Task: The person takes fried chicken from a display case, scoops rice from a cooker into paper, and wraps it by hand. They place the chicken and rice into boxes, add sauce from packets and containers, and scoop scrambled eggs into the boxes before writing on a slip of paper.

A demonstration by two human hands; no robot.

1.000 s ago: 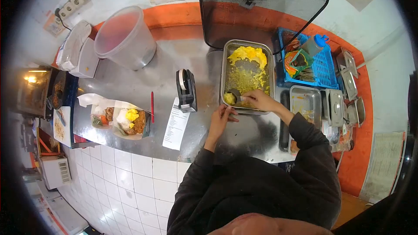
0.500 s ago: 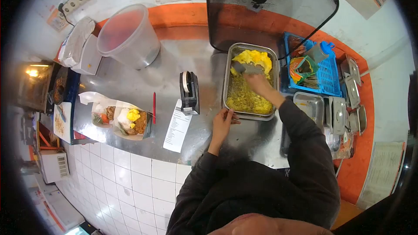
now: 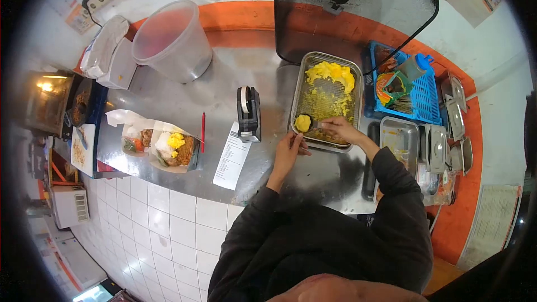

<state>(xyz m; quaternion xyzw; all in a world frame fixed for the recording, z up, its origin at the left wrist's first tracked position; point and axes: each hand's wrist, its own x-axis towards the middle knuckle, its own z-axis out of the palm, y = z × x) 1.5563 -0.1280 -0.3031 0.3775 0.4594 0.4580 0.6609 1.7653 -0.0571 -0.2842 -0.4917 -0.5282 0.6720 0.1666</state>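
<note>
A perforated metal tray (image 3: pixel 361 98) holds yellow food like scrambled egg (image 3: pixel 333 75), heaped at its far end with crumbs nearer me. My right hand (image 3: pixel 340 130) grips the handle of a dark spoon (image 3: pixel 311 127) over the tray's near-left part. The spoon's bowl carries a lump of the yellow food. At the tray's near-left corner, my left hand (image 3: pixel 287 154) has its fingers closed on the rim. Two open paper food boxes (image 3: pixel 159 156) stand on the left of the counter, with rice, browned pieces and some yellow food inside.
A black tape dispenser (image 3: pixel 249 120), a printed receipt (image 3: pixel 228 162) and a red pen (image 3: pixel 203 132) lie left of the tray. Behind stands a large clear bucket (image 3: pixel 173 45). A dark mesh screen (image 3: pixel 352 17) rises behind the tray; a blue basket (image 3: pixel 422 98) and metal containers (image 3: pixel 400 140) are at right.
My right hand has drawn the spoon from the tray's far end to its near-left part, and the bowl now shows a lump of yellow food. My left hand stays at the corner.
</note>
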